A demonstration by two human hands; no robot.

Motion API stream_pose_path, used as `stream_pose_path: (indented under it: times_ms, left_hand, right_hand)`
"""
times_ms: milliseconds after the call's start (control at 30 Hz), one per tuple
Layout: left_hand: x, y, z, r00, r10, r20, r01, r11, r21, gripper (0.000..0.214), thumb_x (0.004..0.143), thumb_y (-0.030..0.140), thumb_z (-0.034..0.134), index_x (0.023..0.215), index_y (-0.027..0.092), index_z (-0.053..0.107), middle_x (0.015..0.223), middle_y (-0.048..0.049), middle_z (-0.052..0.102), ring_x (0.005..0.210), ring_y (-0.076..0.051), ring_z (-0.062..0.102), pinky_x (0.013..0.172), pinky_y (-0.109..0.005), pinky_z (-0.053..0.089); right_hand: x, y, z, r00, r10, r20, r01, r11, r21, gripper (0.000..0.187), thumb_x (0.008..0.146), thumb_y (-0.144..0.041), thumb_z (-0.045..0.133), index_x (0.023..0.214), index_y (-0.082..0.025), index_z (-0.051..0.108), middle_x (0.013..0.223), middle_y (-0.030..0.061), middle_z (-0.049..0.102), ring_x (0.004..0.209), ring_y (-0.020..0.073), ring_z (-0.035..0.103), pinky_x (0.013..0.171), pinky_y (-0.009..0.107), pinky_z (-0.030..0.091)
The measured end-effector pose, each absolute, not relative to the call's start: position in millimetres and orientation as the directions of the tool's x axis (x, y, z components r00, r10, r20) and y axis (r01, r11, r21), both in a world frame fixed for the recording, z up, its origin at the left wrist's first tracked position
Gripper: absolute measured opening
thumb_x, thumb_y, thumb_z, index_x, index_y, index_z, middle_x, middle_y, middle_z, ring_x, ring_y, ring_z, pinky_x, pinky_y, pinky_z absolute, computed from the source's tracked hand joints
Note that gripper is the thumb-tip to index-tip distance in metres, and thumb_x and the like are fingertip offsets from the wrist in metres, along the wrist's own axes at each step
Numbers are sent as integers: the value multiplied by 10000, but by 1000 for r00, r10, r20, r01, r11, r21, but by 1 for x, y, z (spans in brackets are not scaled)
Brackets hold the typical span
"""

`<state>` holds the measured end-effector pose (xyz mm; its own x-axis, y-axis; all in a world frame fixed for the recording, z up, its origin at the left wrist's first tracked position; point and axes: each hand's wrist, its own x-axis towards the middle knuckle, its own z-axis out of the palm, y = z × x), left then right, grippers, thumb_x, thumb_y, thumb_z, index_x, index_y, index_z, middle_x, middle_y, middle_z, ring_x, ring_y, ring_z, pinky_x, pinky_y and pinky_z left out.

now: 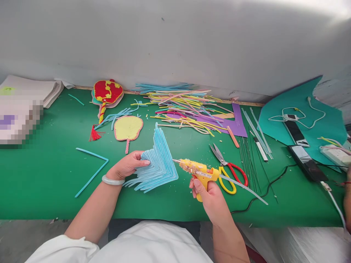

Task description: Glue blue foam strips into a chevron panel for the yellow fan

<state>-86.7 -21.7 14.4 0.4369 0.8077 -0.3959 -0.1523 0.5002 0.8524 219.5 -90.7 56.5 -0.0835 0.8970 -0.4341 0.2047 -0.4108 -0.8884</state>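
Observation:
My left hand (134,163) pinches a blue piece (161,164) made of bent pipe cleaners laid side by side in nested V shapes. In my right hand (205,193) is a yellow hot glue gun (203,171), its nozzle at the right edge of the blue piece. A clear glue stick (244,186) pokes out of its back end. To the left of my left hand lies a single bent blue pipe cleaner (108,160). Scissors (226,162) with one red and one yellow handle rest just behind the glue gun.
A pile of coloured pipe cleaners (181,98) lies at the back. A yellow fan shape (128,128) and a red fan (108,91) with tassel are at left. Two phones (307,162), (295,130), cables and a power strip (334,157) sit right. Another person's hand (347,197) shows at the right edge.

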Motion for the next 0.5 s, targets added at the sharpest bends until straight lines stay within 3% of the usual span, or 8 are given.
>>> stream_pose_path:
  times_ms: [133,500]
  left_hand:
    - [-89,-22,13,420,817,-394,-164,496,853,361,649,404,874,847,136,734,779,-45,717,655,-141,628,615,-241,499]
    - [-91,-22,13,392,830,-397,-181,493,851,341,654,376,872,861,139,739,789,-53,733,657,-148,645,609,-238,509]
  right_hand:
    - [214,-94,60,-14,907,-422,186,-412,-892,558,781,-747,588,744,-191,632,608,8,559,578,143,486,566,282,371]
    - [218,-95,57,-51,899,-436,198,-418,-887,542,798,-736,581,757,-198,625,616,13,559,591,154,494,569,287,377]
